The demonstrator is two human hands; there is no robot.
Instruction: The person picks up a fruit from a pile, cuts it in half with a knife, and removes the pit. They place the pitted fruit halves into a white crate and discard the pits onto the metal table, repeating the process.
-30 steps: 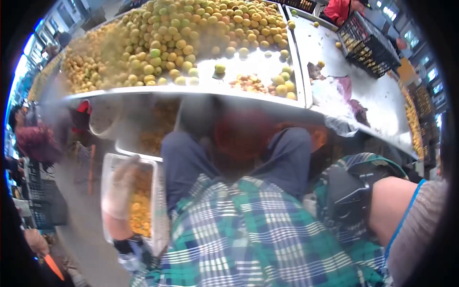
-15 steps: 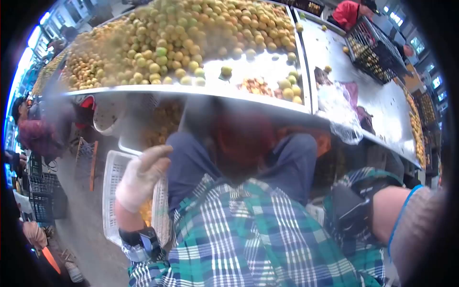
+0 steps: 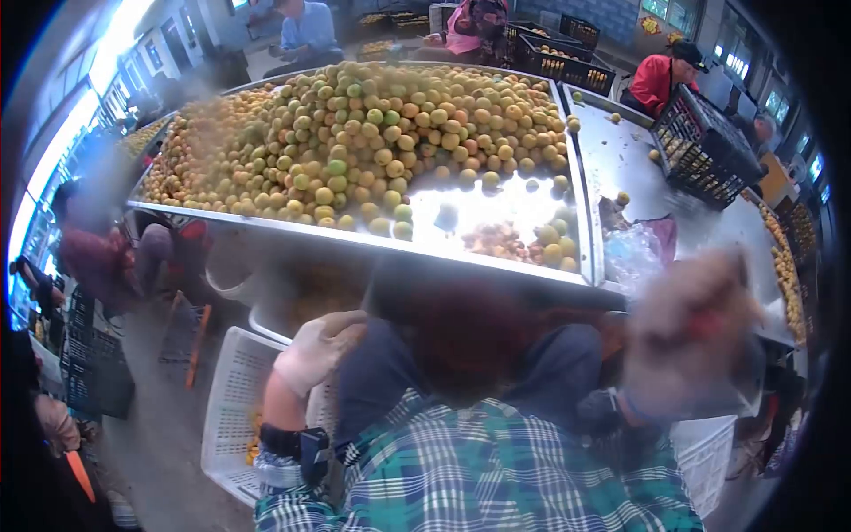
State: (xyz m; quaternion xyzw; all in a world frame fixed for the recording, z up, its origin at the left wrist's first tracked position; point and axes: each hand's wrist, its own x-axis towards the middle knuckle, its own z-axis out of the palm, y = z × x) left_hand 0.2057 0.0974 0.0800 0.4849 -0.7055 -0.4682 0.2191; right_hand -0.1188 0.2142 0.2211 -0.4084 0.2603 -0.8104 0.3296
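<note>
My left hand (image 3: pixel 317 351) wears a pale glove and rests by my left knee, next to a white plastic basket (image 3: pixel 229 395) with some yellow fruit at its bottom. Its fingers are loosely stretched, with nothing visible in them. My right hand (image 3: pixel 687 337) is raised at the right, in front of the table corner and a clear plastic bag (image 3: pixel 634 253). Motion smears its fingers; a reddish patch shows in the blur. A big heap of small round yellow-green fruit (image 3: pixel 355 146) covers most of the metal table (image 3: pixel 355 239). Brownish scraps (image 3: pixel 494 241) lie near its front edge.
A black crate (image 3: pixel 705 146) stands tilted on the right-hand table, near a person in red (image 3: pixel 656 84). Another person (image 3: pixel 93 253) sits at the left. More people and dark crates (image 3: pixel 567 64) are behind the heap. A second white basket (image 3: pixel 705 457) stands low at right.
My right hand has swung from the far right edge up and inward before the table corner. The view has tilted up, showing people behind the heap. My left hand stays by the knee.
</note>
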